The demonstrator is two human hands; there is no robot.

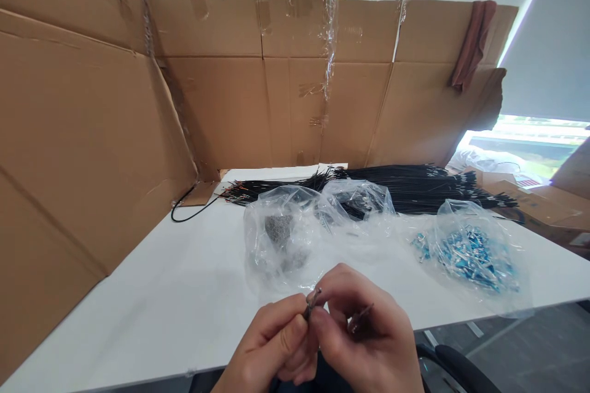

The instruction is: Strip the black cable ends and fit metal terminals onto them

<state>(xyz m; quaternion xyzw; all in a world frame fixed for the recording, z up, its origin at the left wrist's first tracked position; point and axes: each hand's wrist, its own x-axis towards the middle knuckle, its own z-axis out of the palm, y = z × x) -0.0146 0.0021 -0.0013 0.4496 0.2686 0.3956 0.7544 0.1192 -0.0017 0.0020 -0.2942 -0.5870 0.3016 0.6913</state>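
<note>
My left hand (265,347) and my right hand (369,334) meet at the near edge of the white table (175,295). Between their fingertips they pinch a small dark metal piece (312,299), with a thin dark end sticking out near my right fingers. Just beyond them lies a clear plastic bag (283,236) with small grey parts inside. To the right sits another clear bag of blue and silver parts (470,252). A long bundle of black wires (405,187) lies across the back of the table.
Taped cardboard walls (92,129) enclose the table on the left and at the back. A reddish cloth (472,43) hangs over the back wall's right end. Cardboard boxes (530,202) stand at the right by a bright window. A dark chair edge (461,365) shows at the bottom.
</note>
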